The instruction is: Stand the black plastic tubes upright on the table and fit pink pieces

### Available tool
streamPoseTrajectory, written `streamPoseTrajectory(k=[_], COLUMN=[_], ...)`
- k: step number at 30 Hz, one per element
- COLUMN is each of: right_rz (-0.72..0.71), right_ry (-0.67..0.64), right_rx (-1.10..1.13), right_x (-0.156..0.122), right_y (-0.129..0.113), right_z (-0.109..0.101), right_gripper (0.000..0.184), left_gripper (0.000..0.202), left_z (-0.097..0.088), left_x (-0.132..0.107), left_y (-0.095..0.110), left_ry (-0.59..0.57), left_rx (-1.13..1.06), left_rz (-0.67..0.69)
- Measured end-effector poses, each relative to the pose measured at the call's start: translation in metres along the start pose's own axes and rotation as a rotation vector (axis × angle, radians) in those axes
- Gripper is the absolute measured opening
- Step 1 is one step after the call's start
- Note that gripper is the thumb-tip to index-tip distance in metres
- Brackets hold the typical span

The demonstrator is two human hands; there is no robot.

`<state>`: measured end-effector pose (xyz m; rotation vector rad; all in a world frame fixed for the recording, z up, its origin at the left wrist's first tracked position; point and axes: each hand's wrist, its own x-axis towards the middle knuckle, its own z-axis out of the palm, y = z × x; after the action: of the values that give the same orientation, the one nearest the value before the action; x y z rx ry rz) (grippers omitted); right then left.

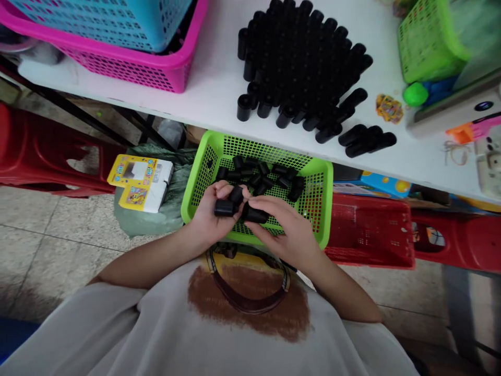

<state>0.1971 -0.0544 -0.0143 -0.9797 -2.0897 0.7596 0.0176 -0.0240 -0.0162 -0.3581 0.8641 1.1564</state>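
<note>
My left hand is closed around a couple of short black plastic tubes, held just above the near rim of a green mesh basket. My right hand pinches another black tube beside it, the two hands almost touching. Several loose black tubes lie in the basket's far half. On the white table above, many black tubes stand packed together, with a few lying on their sides at the group's right edge.
A pink basket holding a blue basket sits at the table's left. A green basket and small toys sit at the right. Red plastic stools, a red crate and yellow boxes are below.
</note>
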Motion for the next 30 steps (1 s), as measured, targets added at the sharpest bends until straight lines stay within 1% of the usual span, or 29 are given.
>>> streamPoseTrajectory(k=[2,4,8,10,12,15,17,19,22,24,26,27,28,30], right_rz=[-0.021,-0.022,-0.051,-0.081,-0.109,-0.118,-0.073,0.008,0.081,0.087,0.073,0.059,0.042,0.030], right_ry=[-0.008,-0.009,-0.020,-0.036,-0.068,-0.156,-0.178,-0.155,-0.153,-0.189,-0.214,-0.202,-0.157,0.016], right_rx=[-0.019,-0.020,-0.051,-0.086,-0.106,-0.079,-0.013,0.064,0.107,0.089,0.063,0.036,-0.006,-0.136], right_x=[0.003,0.003,0.001,0.000,0.000,0.001,0.001,0.001,0.001,0.002,0.003,0.004,0.007,0.014], right_y=[0.002,0.002,-0.001,-0.002,-0.001,0.002,0.006,0.008,0.006,0.002,-0.001,0.000,0.003,0.017], right_z=[0.001,0.001,0.001,0.000,-0.002,-0.006,-0.007,-0.005,0.006,0.014,0.018,0.016,0.012,-0.004], right_gripper=[0.031,0.032,0.036,0.037,0.038,0.038,0.036,0.033,0.033,0.034,0.037,0.039,0.040,0.041], left_gripper=[0.038,0.037,0.041,0.046,0.051,0.054,0.056,0.057,0.056,0.050,0.043,0.041,0.039,0.026], left_z=[0.000,0.000,0.003,0.004,0.003,0.001,0.000,-0.002,-0.006,-0.009,-0.011,-0.011,-0.010,-0.007], left_x=[0.001,0.001,-0.003,-0.005,-0.006,-0.006,-0.006,-0.006,-0.005,-0.004,-0.001,0.001,0.003,0.004], left_y=[-0.002,-0.004,-0.009,-0.010,-0.010,-0.006,-0.005,-0.007,-0.016,-0.021,-0.022,-0.019,-0.016,-0.007], left_ry=[-0.019,-0.034,-0.013,-0.002,-0.008,-0.028,-0.038,-0.046,-0.063,-0.077,-0.071,-0.070,-0.071,-0.093], left_rx=[0.077,0.108,0.071,0.084,0.153,0.299,0.369,0.419,0.506,0.571,0.610,0.601,0.572,0.491], left_rz=[0.033,0.050,0.060,0.096,0.153,0.229,0.252,0.264,0.306,0.374,0.473,0.509,0.530,0.520])
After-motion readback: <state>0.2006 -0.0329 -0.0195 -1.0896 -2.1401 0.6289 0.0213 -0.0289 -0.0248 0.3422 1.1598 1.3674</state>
